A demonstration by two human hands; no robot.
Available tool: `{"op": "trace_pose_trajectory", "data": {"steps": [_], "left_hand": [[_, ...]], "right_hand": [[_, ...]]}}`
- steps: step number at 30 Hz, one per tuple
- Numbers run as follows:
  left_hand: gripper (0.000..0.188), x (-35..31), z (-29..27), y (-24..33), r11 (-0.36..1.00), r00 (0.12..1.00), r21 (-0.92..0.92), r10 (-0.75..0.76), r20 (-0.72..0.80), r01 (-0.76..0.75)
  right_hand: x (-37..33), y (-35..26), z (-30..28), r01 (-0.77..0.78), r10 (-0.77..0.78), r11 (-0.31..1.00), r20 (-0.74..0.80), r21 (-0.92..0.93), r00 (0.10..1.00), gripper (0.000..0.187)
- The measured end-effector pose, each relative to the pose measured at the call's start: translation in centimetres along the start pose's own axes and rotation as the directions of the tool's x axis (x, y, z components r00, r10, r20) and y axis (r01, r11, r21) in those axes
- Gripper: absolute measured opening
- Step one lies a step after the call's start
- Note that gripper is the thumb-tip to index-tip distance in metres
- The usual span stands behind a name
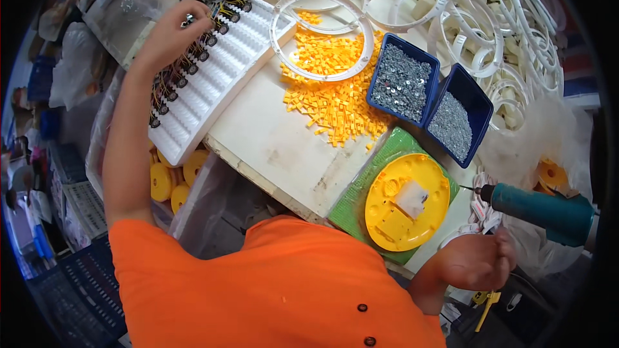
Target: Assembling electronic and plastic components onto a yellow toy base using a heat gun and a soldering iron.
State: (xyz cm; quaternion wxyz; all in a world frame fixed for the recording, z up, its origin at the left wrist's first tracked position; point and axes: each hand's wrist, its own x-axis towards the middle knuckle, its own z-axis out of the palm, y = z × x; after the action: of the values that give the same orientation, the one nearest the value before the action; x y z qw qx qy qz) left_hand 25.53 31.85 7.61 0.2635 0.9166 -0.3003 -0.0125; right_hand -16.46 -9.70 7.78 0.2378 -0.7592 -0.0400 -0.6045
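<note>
At the upper left my left hand (pixel 173 33) is over the edge of a white ribbed foam tray (pixel 222 67), fingers bent together beside a row of small black round parts with coloured wires (pixel 203 56). A shiny bit shows at its fingers; what they grip is hidden. My right hand (pixel 476 261) is at the lower right, fingers curled inward, their contents hidden. Just above it is a teal electric screwdriver (pixel 541 212), its bit pointing left toward a round yellow plastic base (pixel 422 222). A white block (pixel 411 199) sits on that base, which lies on a green mat (pixel 353 201).
Two blue bins (pixel 372 93) of small metal parts stand beyond the mat. Left of them spreads a pile of small yellow pieces (pixel 332 100). White plastic rings (pixel 322 77) crowd the far side. Yellow discs (pixel 161 182) fill a bag below the table's left edge.
</note>
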Motion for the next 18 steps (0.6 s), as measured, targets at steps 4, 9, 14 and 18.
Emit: {"op": "trace_pose_trajectory", "data": {"steps": [4, 9, 14, 18], "left_hand": [[0.007, -1.7, -1.4, 5.4, 0.738, 0.98, -0.651, 0.074, -0.185, -0.178], [0.011, -5.7, 3.8, 17.6, 0.552, 0.85, -0.703, 0.506, -0.145, -0.448], [0.02, -9.6, 10.4, 23.3, 0.648, 0.666, -0.677, 0.68, 0.306, -0.35], [0.02, -9.6, 12.8, 24.3, 0.575, 0.579, -0.587, 0.788, 0.21, -0.569]], "right_hand": [[0.3, -3.6, 2.9, -0.097, 0.043, 0.983, 0.316, 0.157, 0.948, 0.03], [1.3, -5.6, 5.7, -0.906, 0.484, 0.399, 0.808, 0.139, 0.337, 0.029], [0.6, -5.3, 5.9, -0.871, 0.284, -0.421, 0.875, -0.254, -0.392, 0.025], [-0.4, -4.8, 3.5, -0.879, 0.369, -0.379, 0.823, -0.291, -0.432, 0.024]]}}
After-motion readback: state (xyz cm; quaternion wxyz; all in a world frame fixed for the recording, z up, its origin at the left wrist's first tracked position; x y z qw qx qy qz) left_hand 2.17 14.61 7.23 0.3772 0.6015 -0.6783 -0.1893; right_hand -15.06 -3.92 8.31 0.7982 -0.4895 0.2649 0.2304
